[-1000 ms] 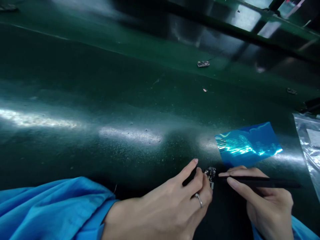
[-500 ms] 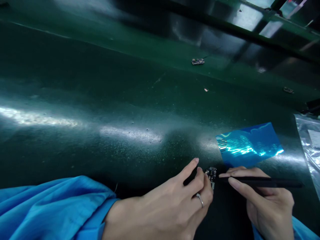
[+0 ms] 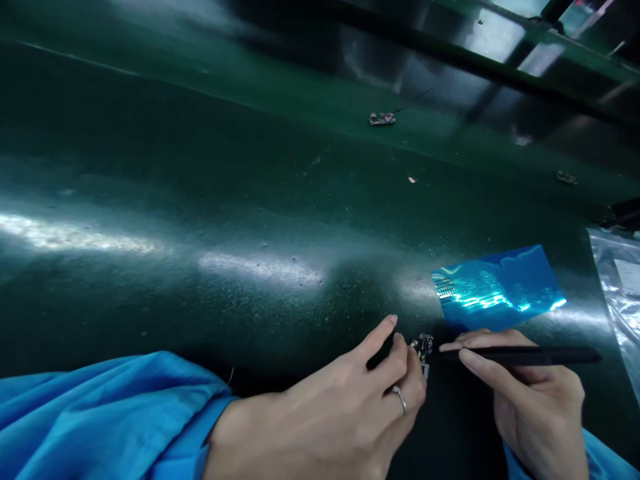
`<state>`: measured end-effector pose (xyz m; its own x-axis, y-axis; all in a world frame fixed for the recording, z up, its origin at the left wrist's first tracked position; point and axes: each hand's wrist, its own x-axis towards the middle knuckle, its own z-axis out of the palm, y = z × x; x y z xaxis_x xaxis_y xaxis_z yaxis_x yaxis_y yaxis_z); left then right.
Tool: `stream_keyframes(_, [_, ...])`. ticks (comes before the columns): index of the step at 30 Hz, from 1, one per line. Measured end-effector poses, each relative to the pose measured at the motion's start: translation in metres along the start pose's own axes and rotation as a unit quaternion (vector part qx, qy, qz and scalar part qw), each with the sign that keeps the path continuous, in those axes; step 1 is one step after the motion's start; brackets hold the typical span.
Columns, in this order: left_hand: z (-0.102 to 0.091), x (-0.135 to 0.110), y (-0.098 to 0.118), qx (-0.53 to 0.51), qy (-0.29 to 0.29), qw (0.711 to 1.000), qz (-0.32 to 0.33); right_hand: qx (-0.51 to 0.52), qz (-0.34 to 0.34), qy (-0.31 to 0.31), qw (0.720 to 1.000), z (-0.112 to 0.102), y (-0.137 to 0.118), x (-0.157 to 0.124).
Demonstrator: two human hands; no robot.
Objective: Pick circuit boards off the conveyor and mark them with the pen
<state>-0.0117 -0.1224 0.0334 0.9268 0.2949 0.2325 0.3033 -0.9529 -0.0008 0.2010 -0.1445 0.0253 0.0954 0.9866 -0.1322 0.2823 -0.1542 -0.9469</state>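
Note:
My left hand (image 3: pixel 345 400), with a ring on one finger, is closed at the fingertips around a small dark circuit board (image 3: pixel 423 344). Its index finger sticks out above the board, and the fingers hide part of it. Slim black tweezers (image 3: pixel 540 356) lie across my right hand (image 3: pixel 535 400), pinched between thumb and fingers. Their tip points left, close to the board's right edge; whether it touches I cannot tell. Just behind the right hand lies a shiny blue sheet (image 3: pixel 505 287) with rows of tiny dark pieces at its left end.
Another small circuit board (image 3: pixel 383 119) with a thin wire lies on the green strip at the back, and a further board (image 3: pixel 567 178) lies farther right. A clear plastic bag (image 3: pixel 620 287) is at the right edge. A tiny pale scrap (image 3: pixel 412 179) lies mid-surface.
Both boards at the back have shifted a little to the left. My right hand and the tweezers have moved up slightly, the tweezers tilting a bit. My left hand stays in place.

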Motion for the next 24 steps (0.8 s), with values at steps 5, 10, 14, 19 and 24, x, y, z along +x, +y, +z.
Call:
stream_keyframes(5, [-0.0003, 0.0009, 0.0006, 0.001, -0.004, 1.0, -0.001, -0.012, -0.002, 0.008, 1.0, 0.005, -0.002, 0.0002])
stream_keyframes(10, [0.0004, 0.001, 0.0003, 0.0, -0.003, 1.0, -0.001, -0.009, -0.001, 0.006, 1.0, 0.008, -0.003, 0.0012])
stream_keyframes(14, [0.0007, 0.0006, 0.0011, -0.01, 0.005, 1.0, 0.0, -0.011, -0.003, 0.003, 1.0, 0.0041, -0.002, 0.0019])
stream_keyframes(19, [-0.0009, 0.0016, 0.0008, -0.007, 0.001, 1.0, -0.011, -0.008, -0.017, -0.025, 1.0, -0.0006, -0.0007, 0.0008])
stream_keyframes(24, [-0.0021, 0.001, 0.0002, -0.015, 0.001, 1.0, -0.01, -0.002, -0.023, -0.032, 0.999, -0.0008, -0.0012, -0.0004])
